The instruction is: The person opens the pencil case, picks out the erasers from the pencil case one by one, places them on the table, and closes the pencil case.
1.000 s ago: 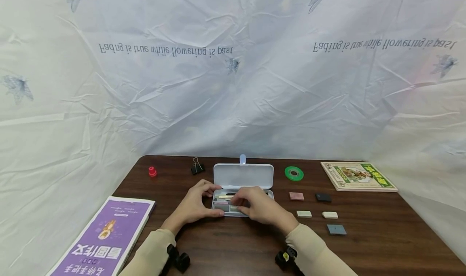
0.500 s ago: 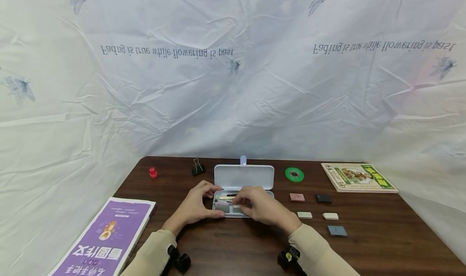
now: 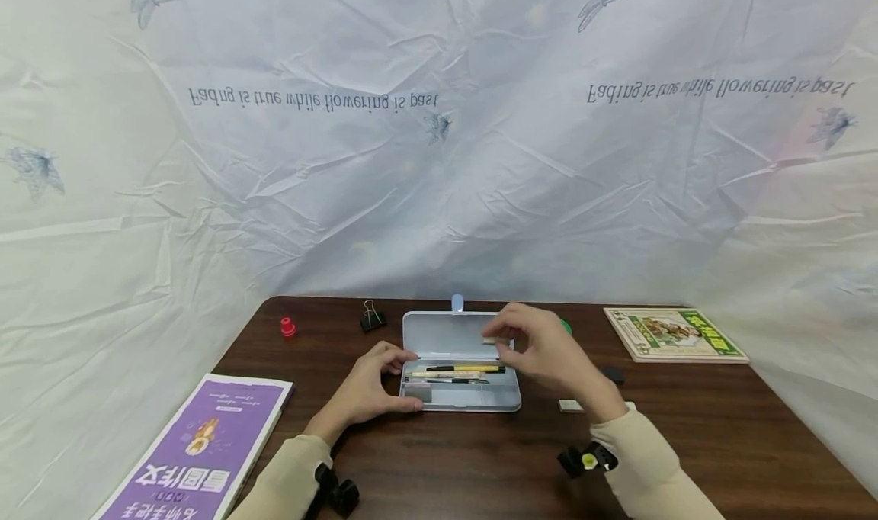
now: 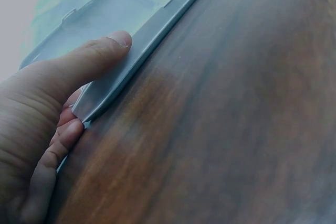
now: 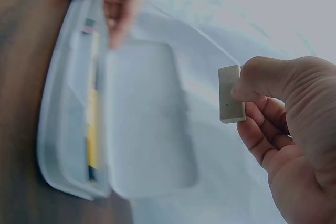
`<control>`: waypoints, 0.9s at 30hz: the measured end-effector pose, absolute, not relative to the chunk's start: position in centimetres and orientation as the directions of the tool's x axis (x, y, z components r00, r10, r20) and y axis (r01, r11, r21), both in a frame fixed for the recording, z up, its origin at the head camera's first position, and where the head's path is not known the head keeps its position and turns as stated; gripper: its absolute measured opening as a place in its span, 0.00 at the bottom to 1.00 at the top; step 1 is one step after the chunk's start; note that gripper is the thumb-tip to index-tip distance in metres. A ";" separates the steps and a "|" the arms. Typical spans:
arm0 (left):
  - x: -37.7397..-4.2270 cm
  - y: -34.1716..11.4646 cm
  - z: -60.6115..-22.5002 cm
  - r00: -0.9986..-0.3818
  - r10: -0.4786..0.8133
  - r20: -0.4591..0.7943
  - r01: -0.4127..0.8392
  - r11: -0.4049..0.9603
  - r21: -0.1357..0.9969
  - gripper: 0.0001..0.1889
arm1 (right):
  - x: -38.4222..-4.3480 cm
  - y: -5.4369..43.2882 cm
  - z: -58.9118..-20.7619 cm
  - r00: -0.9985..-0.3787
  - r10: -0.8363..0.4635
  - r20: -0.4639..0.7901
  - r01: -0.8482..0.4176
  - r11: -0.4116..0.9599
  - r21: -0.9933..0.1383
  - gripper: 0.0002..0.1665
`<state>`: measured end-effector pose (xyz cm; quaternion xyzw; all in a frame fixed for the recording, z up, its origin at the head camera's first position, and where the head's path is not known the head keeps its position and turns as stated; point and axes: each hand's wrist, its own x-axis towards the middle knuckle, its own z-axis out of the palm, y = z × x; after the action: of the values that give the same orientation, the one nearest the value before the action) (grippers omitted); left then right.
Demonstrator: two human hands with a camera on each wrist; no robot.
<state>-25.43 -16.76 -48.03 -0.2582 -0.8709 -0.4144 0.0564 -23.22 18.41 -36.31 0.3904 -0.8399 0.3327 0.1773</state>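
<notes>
A pale pencil case (image 3: pixel 473 409) stands on the table with its lid (image 3: pixel 439 333) raised. My left hand (image 3: pixel 363 390) holds its left end, the thumb along the front wall and the fingers round the back corner. Inside lie several pens and pencils, one of them yellow (image 3: pixel 473 368), and a small greyish block (image 3: pixel 417 392) at the left. My right hand (image 3: pixel 549 345) is raised at the lid's right side in the head view. Between thumb and fingers it pinches a small off-white eraser (image 5: pixel 230 94), clear of the case.
Right of the case lie a white eraser (image 3: pixel 570 406) and a dark eraser (image 3: pixel 613 374), partly behind the right arm. Green tape (image 3: pixel 566 327) peeks out behind that hand. Around are books (image 3: pixel 675 335), a purple book (image 3: pixel 195 451), a binder clip (image 3: pixel 373 319) and a red cap (image 3: pixel 287 326).
My right hand has risen out of the case's front compartment and moved back and right, bringing the off-white eraser with it. The left hand stays on the case.
</notes>
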 end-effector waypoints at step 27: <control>-25.4 -16.7 -48.1 -0.857 0.404 0.320 0.503 0.521 0.690 0.40 | -17.6 32.6 -35.6 -0.575 -0.426 0.698 -0.732 0.649 -0.207 0.39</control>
<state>-25.43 -16.70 -48.09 -0.2606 -0.8700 -0.4144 0.0597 -17.60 32.61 -35.58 0.3396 -0.8529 0.2454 0.3115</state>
